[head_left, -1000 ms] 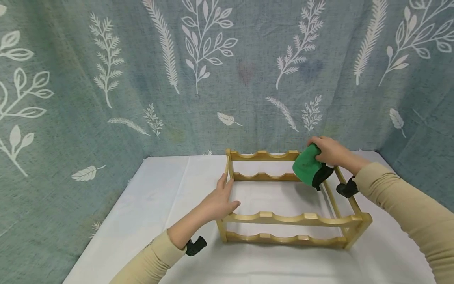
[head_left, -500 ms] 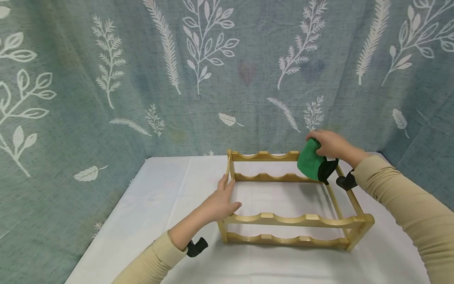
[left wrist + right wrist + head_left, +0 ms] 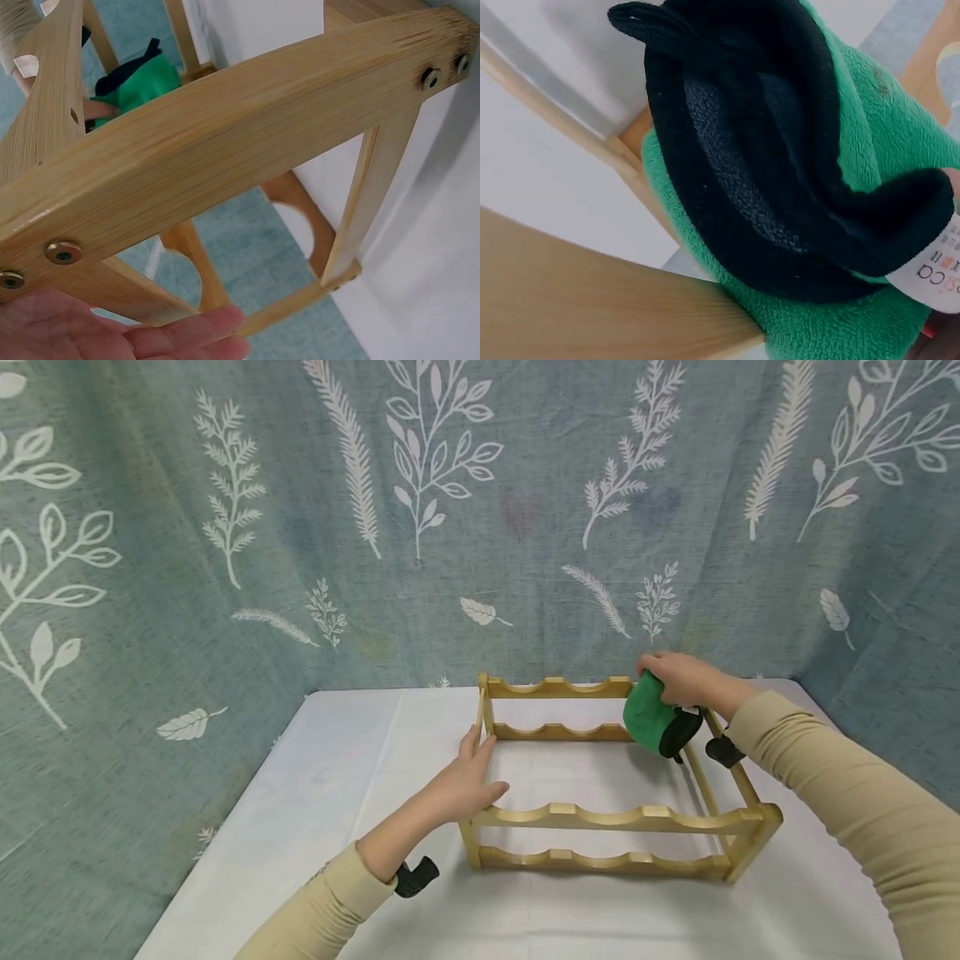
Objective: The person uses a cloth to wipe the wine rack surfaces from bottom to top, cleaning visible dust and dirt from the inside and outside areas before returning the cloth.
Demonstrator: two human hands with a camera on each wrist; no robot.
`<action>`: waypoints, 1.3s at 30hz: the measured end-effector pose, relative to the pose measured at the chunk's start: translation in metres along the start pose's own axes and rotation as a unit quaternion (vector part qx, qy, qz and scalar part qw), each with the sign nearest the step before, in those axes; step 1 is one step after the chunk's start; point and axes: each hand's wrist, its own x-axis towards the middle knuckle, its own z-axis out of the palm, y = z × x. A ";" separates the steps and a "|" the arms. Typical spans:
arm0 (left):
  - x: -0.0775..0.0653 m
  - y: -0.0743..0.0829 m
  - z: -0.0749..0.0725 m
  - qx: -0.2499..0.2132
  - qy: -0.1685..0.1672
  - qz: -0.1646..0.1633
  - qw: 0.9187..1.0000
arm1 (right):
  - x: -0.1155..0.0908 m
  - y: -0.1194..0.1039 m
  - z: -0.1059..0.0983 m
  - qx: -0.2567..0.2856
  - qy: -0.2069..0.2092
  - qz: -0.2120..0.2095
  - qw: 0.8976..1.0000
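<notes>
right hand (image 3: 686, 678) is gripping the green terry cloth (image 3: 647, 714) right of centre frame, but the left hand (image 3: 461, 783) is only resting straight-fingered against the wooden wine rack (image 3: 607, 819), so a hard push could be sending it skidding

Cloth (image 3: 643, 714) between 3 & 4 o'clock: vivid grn w/ blk trim, dk grey lining; I spot its wht tag (image 3: 915, 281), red + dk print. Rack (image 3: 652, 817), 4 o'clock: pale yellow-brn, grained. Desk (image 3: 337, 777), 6 o'clock: wht. Curtain (image 3: 525, 527), 12 o'clock: grey-grn, wht leaf sprigs. L sleeve (image 3: 318, 902), 7 o'clock: beige.
</notes>
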 end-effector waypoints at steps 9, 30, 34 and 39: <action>0.004 -0.001 0.000 -0.004 -0.004 -0.005 1.000 | 0.010 0.001 0.015 0.014 -0.059 -0.045 0.997; -0.001 0.002 -0.001 -0.003 -0.002 0.005 1.000 | 0.076 -0.108 0.015 0.107 0.099 -0.080 0.986; 0.000 0.002 0.000 -0.008 -0.007 0.009 1.000 | 0.091 -0.130 0.017 0.157 0.134 -0.097 0.974; 0.000 0.002 0.001 0.001 0.003 -0.001 1.000 | 0.086 -0.120 0.007 0.220 0.163 -0.074 0.959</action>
